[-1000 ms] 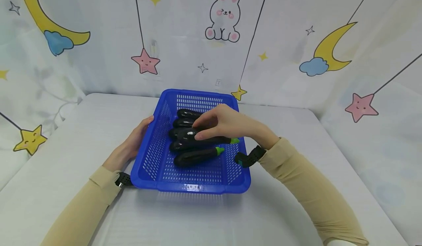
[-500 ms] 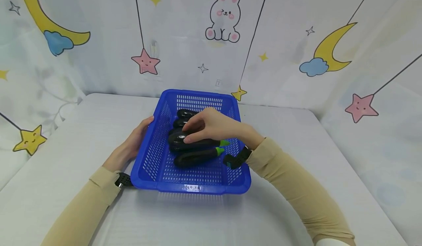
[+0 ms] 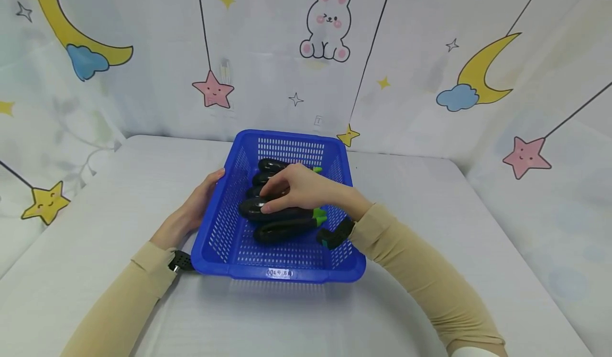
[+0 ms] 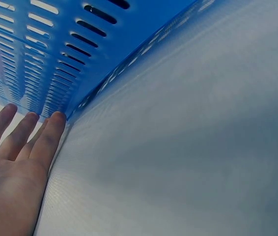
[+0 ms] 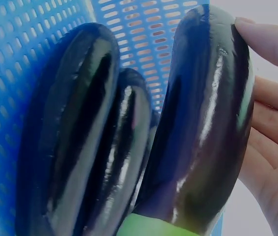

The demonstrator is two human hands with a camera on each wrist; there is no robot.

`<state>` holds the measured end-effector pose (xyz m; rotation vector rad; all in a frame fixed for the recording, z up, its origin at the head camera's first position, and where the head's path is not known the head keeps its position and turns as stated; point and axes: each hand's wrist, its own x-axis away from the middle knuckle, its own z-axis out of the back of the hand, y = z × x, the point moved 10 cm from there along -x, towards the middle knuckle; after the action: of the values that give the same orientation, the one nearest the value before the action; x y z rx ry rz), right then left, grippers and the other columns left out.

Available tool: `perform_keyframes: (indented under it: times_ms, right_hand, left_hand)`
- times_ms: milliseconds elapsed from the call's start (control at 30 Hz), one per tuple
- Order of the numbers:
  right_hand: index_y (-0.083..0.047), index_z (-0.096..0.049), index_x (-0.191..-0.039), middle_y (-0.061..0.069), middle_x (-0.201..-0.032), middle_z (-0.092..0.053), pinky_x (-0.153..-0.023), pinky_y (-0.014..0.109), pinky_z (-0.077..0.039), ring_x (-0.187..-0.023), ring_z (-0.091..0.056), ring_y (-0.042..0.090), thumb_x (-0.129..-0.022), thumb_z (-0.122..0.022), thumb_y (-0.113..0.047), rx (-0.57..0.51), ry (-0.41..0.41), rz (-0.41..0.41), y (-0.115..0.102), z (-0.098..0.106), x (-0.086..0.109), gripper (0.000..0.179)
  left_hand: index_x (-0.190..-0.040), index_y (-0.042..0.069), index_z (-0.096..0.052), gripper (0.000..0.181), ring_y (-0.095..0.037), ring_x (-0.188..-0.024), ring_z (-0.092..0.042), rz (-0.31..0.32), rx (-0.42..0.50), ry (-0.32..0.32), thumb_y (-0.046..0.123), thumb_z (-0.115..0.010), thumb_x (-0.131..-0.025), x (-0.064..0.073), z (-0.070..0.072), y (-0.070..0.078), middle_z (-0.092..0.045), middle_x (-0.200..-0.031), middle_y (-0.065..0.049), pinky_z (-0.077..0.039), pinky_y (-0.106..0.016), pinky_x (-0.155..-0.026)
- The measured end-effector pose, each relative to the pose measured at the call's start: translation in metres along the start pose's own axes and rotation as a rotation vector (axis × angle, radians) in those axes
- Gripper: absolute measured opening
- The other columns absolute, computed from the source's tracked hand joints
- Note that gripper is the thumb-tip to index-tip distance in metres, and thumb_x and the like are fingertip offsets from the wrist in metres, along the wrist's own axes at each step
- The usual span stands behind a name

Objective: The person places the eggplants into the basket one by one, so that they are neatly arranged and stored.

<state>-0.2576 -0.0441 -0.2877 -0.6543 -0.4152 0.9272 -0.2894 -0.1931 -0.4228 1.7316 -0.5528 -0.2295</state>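
A blue perforated plastic basket stands on the white table, with several glossy dark eggplants lying crosswise inside. My right hand pinches one eggplant between thumb and fingers, just behind the frontmost eggplant. Its green stem end points right. In the right wrist view two more eggplants lie alongside the held one. Part of the eggplants farther back is hidden by the right hand. On the basket's left side rests my left hand; in the left wrist view its fingers are straight against the outer wall.
White cloth covers the table around the basket. Behind it hangs a white curtain printed with stars, moons and a rabbit. Each wrist carries a black strap device, the right one close over the basket's right rim.
My right hand has moved left and nearer to me, carrying the eggplant down towards the frontmost one. A green stem end at the back has come into view. The left hand stays put.
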Motion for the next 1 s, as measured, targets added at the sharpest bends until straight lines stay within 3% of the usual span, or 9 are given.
perform_keyframes:
  times_ms: [400,600,800,1000]
  right_hand:
    - [-0.011,-0.072,-0.117,0.000,-0.110,-0.074,-0.088,0.021,-0.054,-0.096,-0.068,0.006,-0.090,-0.077,-0.029,0.017,-0.036,-0.033,0.009,-0.015,-0.002,0.033]
    - [-0.012,-0.072,-0.117,-0.002,-0.109,-0.074,-0.090,0.021,-0.053,-0.096,-0.068,0.005,-0.090,-0.077,-0.031,0.010,-0.065,-0.065,0.016,-0.023,-0.002,0.033]
    - [-0.013,-0.072,-0.117,-0.005,-0.107,-0.074,-0.090,0.021,-0.053,-0.096,-0.067,0.003,-0.090,-0.077,-0.034,-0.015,-0.103,-0.065,0.017,-0.031,-0.001,0.035]
    - [-0.015,-0.073,-0.116,-0.007,-0.105,-0.074,-0.090,0.020,-0.053,-0.095,-0.068,0.001,-0.089,-0.077,-0.035,-0.027,-0.135,-0.045,0.014,-0.037,0.001,0.034]
  left_hand:
    - [-0.157,0.009,-0.014,0.077,-0.018,-0.110,-0.061,-0.020,-0.003,0.000,0.061,-0.027,-0.102,0.001,0.000,0.002,-0.050,-0.133,-0.008,-0.054,-0.034,-0.088]
    - [-0.159,0.013,-0.009,0.077,-0.019,-0.114,-0.059,-0.018,-0.011,0.001,0.061,-0.027,-0.101,0.001,0.000,0.001,-0.039,-0.144,-0.014,-0.054,-0.037,-0.091]
    - [-0.156,0.010,-0.017,0.077,-0.018,-0.110,-0.061,0.003,0.019,0.012,0.062,-0.028,-0.101,0.001,0.000,0.001,-0.054,-0.130,-0.005,-0.053,-0.036,-0.090]
    - [-0.158,0.011,-0.014,0.078,-0.019,-0.112,-0.060,0.018,0.007,0.028,0.062,-0.027,-0.101,0.001,0.000,-0.001,-0.049,-0.135,-0.007,-0.052,-0.037,-0.091]
